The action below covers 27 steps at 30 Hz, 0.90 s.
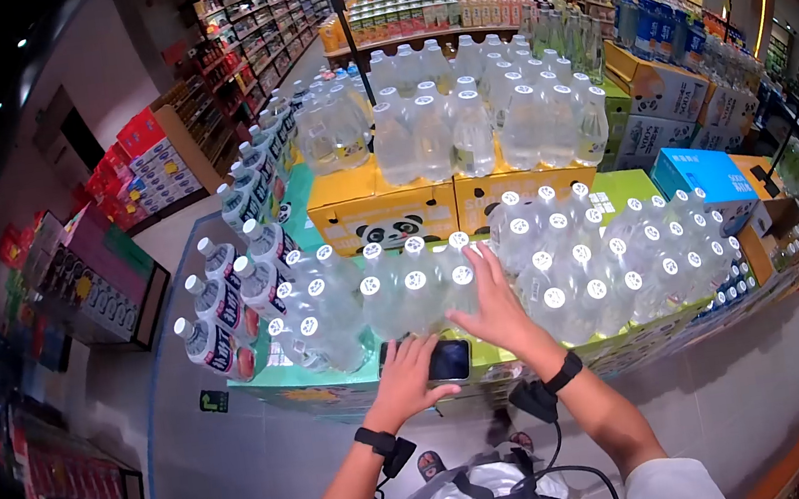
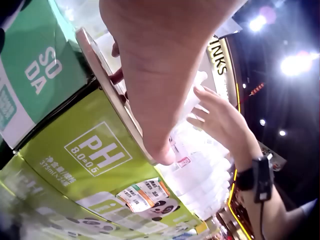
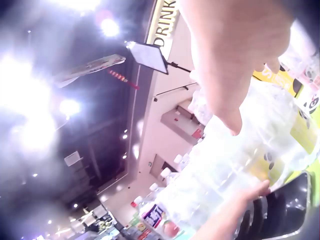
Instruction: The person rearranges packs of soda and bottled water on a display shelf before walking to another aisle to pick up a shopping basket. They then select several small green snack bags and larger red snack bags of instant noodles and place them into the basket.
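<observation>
At the front edge of the display, my left hand lies over the left part of a dark phone, fingers extended and thumb out to the side. The left wrist view has this hand close up above the phone's pale edge. My right hand touches a clear, white-capped bottle in a wrapped pack, fingers spread and thumb lower down. In the right wrist view, the right hand is over the bottles, and the black phone lies beside them; its fingertips are partly hidden.
More packs of clear bottles stand to the right. Bottles with dark labels line the left. Yellow panda boxes carry bottles behind, near a black pole. A blue box sits at the right.
</observation>
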Tool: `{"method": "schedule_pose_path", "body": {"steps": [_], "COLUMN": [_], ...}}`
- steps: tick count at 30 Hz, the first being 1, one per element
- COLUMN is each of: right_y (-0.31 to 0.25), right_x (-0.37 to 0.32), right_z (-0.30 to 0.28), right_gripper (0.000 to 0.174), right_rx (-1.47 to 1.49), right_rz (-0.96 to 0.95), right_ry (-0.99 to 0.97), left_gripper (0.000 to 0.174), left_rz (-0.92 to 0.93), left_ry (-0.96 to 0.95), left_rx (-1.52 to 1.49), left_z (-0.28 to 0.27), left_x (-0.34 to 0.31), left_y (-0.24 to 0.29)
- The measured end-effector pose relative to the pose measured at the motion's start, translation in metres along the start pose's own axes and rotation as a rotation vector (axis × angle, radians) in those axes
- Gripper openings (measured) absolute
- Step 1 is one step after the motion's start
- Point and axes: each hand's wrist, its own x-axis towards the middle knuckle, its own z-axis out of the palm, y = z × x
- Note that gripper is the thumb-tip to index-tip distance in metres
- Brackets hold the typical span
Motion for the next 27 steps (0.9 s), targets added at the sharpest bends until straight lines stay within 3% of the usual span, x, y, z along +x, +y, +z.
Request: {"method": "schedule_pose_path", "body": {"steps": [4,6,10,13,18,23,27], "right_y": [0.016,0.024,0.021,0.012,-0.011,-0.058,-0.073], "right_x": [0.045,0.052,0.040,0.039,0.012,-0.008,-0.017], "right_z": [0.004,0.002,0.009,0.008,0.031,0.060,0.066], "right_gripper": [0.116,0.125,0.125,0.121,0.112,0.112,0.114], "right_rx": [0.164,0.268,0.266,0.217,-0.070,-0.342,-0.364], "right_rz": [0.107,0.149,0.126,0.223,0.215,0.475,0.471], "right_ry": [-0.171,-0.257,-0.156,-0.150,0.144,0.351,0.422], "left_gripper": [0.086,0.086,0.085,0.084,0.075,0.074,0.086], "left_rz": [0.128,0.123,0.099,-0.017,-0.213,-0.387,-0.306], "left_ry": [-0.109,-0.087,-0.045,-0.041,0.055,0.048,0.086], "left_rx": [0.146,0.051,-0.129,-0.306,-0.479,-0.795,-0.876], "left_z": [0.018,0.017,0.000,-0.024,-0.041,-0.041,-0.044], "left_x": [0.007,0.006,-0.014,-0.034,-0.071,-0.099,-0.093], "left_y": [-0.025,-0.027,-0.028,-0.029,-0.054,-0.067,-0.060]}}
